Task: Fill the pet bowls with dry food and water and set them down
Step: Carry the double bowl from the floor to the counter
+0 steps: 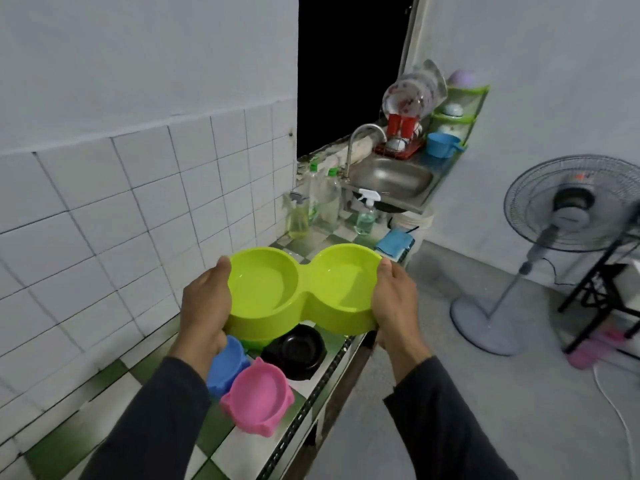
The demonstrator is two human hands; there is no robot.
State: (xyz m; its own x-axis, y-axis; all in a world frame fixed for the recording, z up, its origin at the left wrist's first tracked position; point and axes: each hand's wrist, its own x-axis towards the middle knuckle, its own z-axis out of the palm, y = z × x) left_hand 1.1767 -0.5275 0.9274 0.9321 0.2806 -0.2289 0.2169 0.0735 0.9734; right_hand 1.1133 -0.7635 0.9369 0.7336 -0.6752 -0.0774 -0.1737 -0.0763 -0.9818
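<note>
I hold a lime-green double pet bowl [301, 289] level in the air above the tiled counter. My left hand [204, 306] grips its left end and my right hand [394, 303] grips its right end. Both of its wells look empty. Below it on the counter [162, 362] sit a blue pet bowl [227, 367], a pink pet bowl [258, 398] and a black pet bowl [296, 351]. The blue one is partly hidden by my left wrist.
A steel sink [391, 176] with a curved tap [363, 133] lies further along the counter, with bottles [323, 194] and a spray bottle [365, 214] before it. A dish rack [405, 133] stands behind. A standing fan [568, 209] occupies the floor on the right.
</note>
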